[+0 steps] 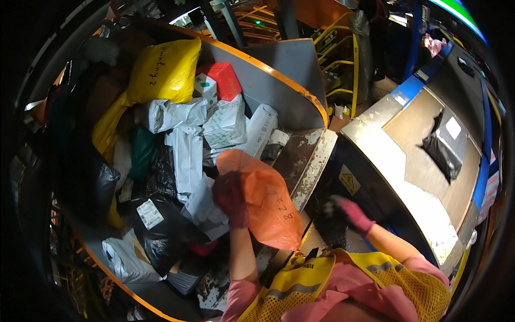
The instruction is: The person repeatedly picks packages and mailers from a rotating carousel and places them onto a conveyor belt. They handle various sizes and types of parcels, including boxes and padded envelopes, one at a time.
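My left hand [232, 199], in a dark red glove, grips an orange plastic parcel bag [269, 205] near its upper left part, over the near side of a chute full of parcels. The bag bears handwriting. My right hand [346, 209], in a pink and dark glove and blurred, is beside the side wall of the belt conveyor; it shows no parcel in it, and its fingers are too blurred to read. White parcels [187, 161], a yellow bag [165, 72], a red box [225, 81] and black bags [169, 229] lie heaped to the left of my left hand.
The chute has an orange rim [265, 68] and a worn metal edge [312, 169]. On the conveyor [410, 137] at the right lies a black parcel [448, 141] with a white label. A yellow metal frame [355, 76] stands beyond. A warning sign [349, 180] is on the conveyor's side.
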{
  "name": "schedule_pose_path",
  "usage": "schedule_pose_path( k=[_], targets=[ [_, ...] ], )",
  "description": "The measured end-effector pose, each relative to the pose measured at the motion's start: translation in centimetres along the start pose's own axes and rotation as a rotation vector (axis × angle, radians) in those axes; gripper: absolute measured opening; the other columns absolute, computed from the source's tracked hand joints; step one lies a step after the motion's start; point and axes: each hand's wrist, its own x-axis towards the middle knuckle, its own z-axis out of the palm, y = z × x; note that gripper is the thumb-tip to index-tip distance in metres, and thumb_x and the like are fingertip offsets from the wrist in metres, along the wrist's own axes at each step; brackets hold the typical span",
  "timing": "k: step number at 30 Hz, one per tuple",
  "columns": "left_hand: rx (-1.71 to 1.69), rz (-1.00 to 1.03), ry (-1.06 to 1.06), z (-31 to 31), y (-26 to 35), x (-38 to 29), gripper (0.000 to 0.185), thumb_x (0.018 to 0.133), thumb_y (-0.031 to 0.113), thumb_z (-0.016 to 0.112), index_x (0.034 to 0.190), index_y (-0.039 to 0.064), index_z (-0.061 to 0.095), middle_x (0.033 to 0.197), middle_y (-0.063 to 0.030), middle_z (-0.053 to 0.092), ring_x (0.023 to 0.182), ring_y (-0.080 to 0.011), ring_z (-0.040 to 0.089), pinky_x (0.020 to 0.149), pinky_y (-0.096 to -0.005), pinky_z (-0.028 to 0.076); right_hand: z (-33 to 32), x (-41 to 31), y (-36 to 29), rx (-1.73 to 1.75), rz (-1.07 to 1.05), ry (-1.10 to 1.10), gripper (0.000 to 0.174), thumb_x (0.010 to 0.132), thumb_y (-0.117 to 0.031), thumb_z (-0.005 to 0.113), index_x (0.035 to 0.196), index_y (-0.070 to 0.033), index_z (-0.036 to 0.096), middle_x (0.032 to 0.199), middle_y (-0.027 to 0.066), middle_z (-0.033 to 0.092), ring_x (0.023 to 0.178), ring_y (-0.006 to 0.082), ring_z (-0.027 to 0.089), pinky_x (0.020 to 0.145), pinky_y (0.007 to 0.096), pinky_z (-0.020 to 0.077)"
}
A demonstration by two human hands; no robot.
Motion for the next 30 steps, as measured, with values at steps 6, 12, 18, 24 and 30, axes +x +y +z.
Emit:
schedule_pose_path(
  k=[6,12,18,24,30],
  targets=[
    [-0.666,-0.684,0.104,-5.3,0.1,-5.6,0.035,0.096,0.026,0.04,0.121,0.004,0.051,0.11,-0.0095,0.058,0.101,-0.0231,0.054,0.091,-0.0359,0.042,10.3,0.2,0.1,0.896,0.252,-0.226,0.079,0.082,-0.062,0.056,0.14,-0.011,0.038,0.144,0.0093,0.04,0.126,0.025,0.044,0.107,0.045,0.0322],
    [-1.169,-1.0,-0.339,4.0,2.3,-8.2,0.039,0.094,0.02,0.046,0.13,0.003,0.045,0.128,-0.0119,0.048,0.117,-0.0216,0.046,0.1,-0.0345,0.036,1.2,-3.9,-3.6,0.968,-0.018,-0.385,0.074,0.084,-0.053,0.058,0.141,-0.012,0.037,0.145,0.0109,0.037,0.132,0.0305,0.035,0.11,0.046,0.0271],
    [-0.117,0.204,-0.637,10.7,7.2,-10.4,0.065,0.087,0.022,0.061,0.142,0.002,0.031,0.14,-0.0206,0.038,0.13,-0.0341,0.036,0.108,-0.0419,0.028,-14.5,-5.5,-5.5,0.235,-0.62,0.419,0.062,0.088,-0.039,0.055,0.141,-0.013,0.034,0.143,0.0103,0.036,0.129,0.0287,0.037,0.109,0.0445,0.0296],
    [0.896,0.233,0.089,-2.9,0.6,-6.6,0.076,0.079,0.038,0.071,0.137,0.0,0.039,0.142,-0.0236,0.035,0.134,-0.0386,0.029,0.111,-0.048,0.02,-30.9,-9.3,-6.6,-0.377,-1.013,0.953,0.054,0.092,-0.024,0.052,0.141,-0.015,0.031,0.142,0.0098,0.035,0.127,0.0269,0.04,0.108,0.0431,0.0321],
    [1.249,-0.249,0.586,-21.6,-4.2,-7.2,0.08,0.079,0.048,0.067,0.133,-0.005,0.041,0.137,-0.0282,0.04,0.128,-0.0441,0.035,0.108,-0.0518,0.025,-37.4,-12.3,-11.6,-0.719,-0.696,1.264,0.066,0.087,-0.022,0.06,0.144,-0.012,0.028,0.145,0.0152,0.031,0.128,0.0242,0.04,0.105,0.0398,0.0369]
  ],
)
